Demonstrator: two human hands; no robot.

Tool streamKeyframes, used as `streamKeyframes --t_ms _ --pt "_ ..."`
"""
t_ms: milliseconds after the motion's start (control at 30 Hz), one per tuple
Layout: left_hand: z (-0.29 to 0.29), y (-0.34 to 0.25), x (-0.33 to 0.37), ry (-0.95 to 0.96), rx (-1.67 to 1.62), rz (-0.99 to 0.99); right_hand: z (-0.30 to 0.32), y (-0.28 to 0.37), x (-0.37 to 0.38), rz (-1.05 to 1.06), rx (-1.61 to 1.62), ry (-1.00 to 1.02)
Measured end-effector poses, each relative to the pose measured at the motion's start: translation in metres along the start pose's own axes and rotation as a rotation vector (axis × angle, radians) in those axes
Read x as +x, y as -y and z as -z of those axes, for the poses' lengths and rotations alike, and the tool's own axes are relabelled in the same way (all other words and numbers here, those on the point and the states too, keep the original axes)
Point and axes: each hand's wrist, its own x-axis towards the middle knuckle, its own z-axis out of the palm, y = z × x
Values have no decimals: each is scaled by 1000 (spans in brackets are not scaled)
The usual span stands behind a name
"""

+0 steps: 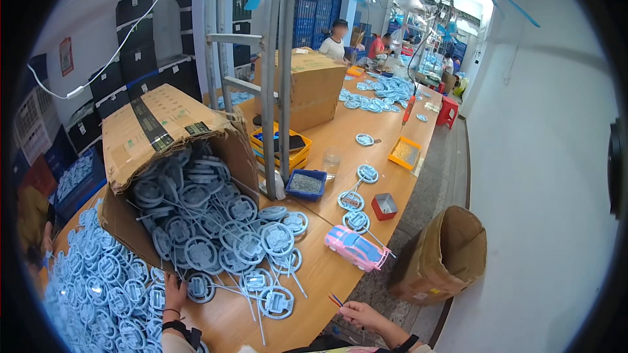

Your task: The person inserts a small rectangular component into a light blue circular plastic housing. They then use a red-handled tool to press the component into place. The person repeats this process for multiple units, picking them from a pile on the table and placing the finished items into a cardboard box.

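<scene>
My left hand (174, 295) is at the lower edge of a tipped cardboard box (160, 132), fingers stretched upward beside light blue steering-wheel-shaped plastic parts (201, 253). These parts, many with thin stems, spill from the box onto the wooden table (324, 256). The fingertips are partly hidden, so I cannot tell what they touch. Past the table's near edge, my right hand (363, 316) is closed around thin wires (335, 299), reddish and dark blue. A pink toy car (356, 247) with blue windows lies beyond it, near several blue parts.
A blue tray (307, 184) of small metal pieces, a red box (384, 206) and a yellow tray (405, 153) stand farther along. A metal rack (269, 78) rises behind the tipped box. An open carton (458, 274) stands on the floor at right. People sit at the far end.
</scene>
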Motion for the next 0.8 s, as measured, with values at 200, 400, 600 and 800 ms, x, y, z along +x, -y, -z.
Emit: streamKeyframes --t_ms 200,400,600,800 --pt "12 19 2 108 268 -167 6 0 -9 13 30 -55" --pt "-1 32 6 -11 477 -151 11 -8 -14 20 43 -100" --pt "-5 54 36 146 626 13 11 -11 -21 31 79 -89" --pt "-14 52 47 198 798 38 6 -12 -20 21 75 -103"
